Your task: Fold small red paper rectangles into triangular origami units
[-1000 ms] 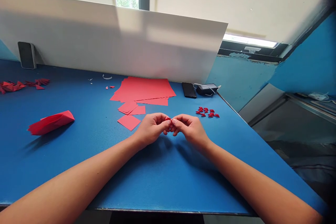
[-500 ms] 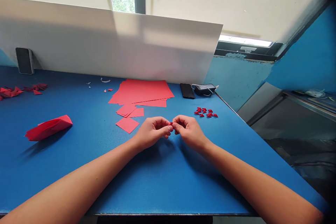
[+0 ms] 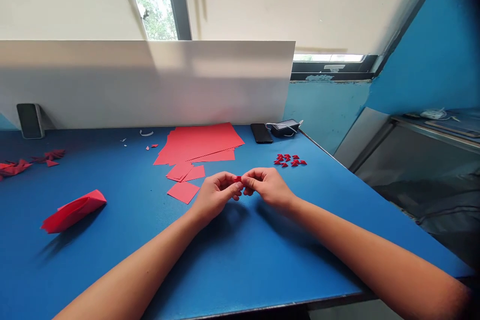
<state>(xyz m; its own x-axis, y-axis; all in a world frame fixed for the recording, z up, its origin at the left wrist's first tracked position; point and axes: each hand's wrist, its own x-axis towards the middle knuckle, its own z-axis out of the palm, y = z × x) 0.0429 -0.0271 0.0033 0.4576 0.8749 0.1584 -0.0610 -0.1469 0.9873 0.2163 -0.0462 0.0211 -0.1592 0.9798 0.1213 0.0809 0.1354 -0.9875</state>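
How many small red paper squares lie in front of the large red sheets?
3 at least, left of the left hand: one square in front, two squares overlapping behind it, toward the large red sheets. More may be hidden underneath.

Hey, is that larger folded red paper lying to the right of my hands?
No, the larger folded red paper lies on the blue table to the left of your left hand.

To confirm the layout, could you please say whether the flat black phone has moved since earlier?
No; the phone still lies before the upright white board, near its right end.
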